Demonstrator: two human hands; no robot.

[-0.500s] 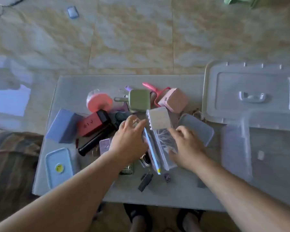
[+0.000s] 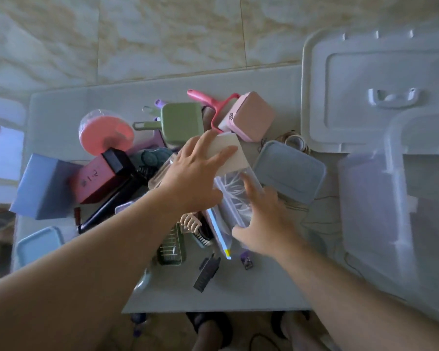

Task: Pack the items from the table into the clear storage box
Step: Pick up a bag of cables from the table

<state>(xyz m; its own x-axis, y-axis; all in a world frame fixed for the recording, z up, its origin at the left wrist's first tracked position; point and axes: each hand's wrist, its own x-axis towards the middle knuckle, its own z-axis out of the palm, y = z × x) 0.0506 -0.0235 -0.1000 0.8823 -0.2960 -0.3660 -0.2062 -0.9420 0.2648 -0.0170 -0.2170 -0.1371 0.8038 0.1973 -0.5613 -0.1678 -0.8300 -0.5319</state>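
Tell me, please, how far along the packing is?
Barely begun. The lid is off and the clear box looks empty. Both hands, left hand and right hand, are on a clear bag of cables. The table remains piled with items.

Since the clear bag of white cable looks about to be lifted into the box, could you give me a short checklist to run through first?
1. Left hand on the bag's white header card: ok, straight fingers lie across it.
2. Right hand on the clear bag: cannot tell whether it grips; the fingers touch its right edge.
3. Clear storage box open to receive: ok, its lid lies apart behind it.
4. Path rightward: not ok, the grey-blue flat case lies between bag and box.
5. Bag free of the pile: cannot tell, its near end lies among the hair clip and small items.
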